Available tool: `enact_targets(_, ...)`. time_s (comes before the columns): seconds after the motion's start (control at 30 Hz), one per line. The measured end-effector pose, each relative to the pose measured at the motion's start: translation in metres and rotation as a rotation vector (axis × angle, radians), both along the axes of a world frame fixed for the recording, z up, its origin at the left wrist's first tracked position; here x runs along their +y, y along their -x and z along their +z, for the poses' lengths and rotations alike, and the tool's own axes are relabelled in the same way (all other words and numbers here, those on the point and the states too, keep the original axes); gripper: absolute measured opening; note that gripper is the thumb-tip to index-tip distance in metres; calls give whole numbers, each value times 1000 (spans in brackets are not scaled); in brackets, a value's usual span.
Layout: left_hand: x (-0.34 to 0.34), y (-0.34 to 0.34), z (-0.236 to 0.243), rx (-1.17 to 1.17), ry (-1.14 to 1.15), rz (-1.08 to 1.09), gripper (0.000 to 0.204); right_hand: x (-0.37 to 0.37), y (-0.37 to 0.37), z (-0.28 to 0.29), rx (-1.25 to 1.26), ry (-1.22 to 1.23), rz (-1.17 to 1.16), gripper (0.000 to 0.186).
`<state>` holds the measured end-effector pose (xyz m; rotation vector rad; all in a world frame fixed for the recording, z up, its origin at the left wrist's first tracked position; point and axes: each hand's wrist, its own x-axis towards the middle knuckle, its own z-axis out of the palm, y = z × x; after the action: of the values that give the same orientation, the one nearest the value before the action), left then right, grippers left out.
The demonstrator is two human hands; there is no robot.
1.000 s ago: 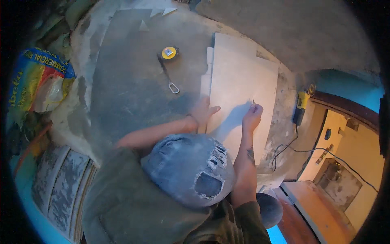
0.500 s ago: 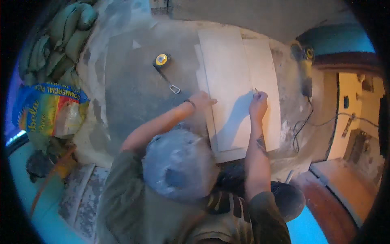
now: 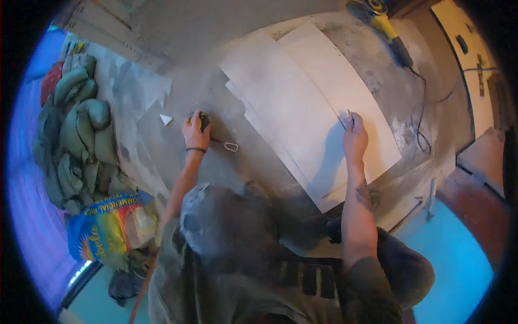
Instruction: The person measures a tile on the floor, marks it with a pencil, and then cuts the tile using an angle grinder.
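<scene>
My left hand [image 3: 195, 132] is closed around a black and yellow tape measure [image 3: 204, 121] on the grey floor. A metal carabiner [image 3: 231, 146] at the end of a dark strap lies beside it. To the right, my right hand [image 3: 354, 141] pinches a pencil [image 3: 349, 112], its tip pointing up, over the white boards. The upper large white board [image 3: 275, 102] overlaps another white board [image 3: 345, 70] on its right. A shadow from my right hand falls across them.
A yellow and black angle grinder [image 3: 389, 35] lies at the far right, its cord [image 3: 420, 121] looping down. Green filled sacks [image 3: 73, 135] and a colourful rice bag [image 3: 110, 224] line the left. A small white triangular scrap [image 3: 165, 119] lies left of my left hand.
My left hand has left the board's edge, moved left and taken hold of the tape measure. My right hand still holds the pencil over the boards. The view has turned.
</scene>
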<state>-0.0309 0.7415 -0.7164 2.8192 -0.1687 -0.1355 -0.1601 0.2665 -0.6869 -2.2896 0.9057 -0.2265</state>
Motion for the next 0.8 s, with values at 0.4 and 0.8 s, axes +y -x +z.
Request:
enact_targets(0.4,-111,77,-5,584,636,57,46,12,16,-1,159,174,104,15)
enact_targets(0.8,-204,147,9,934,1133,259,43,18,17,-6,160,306,191,22)
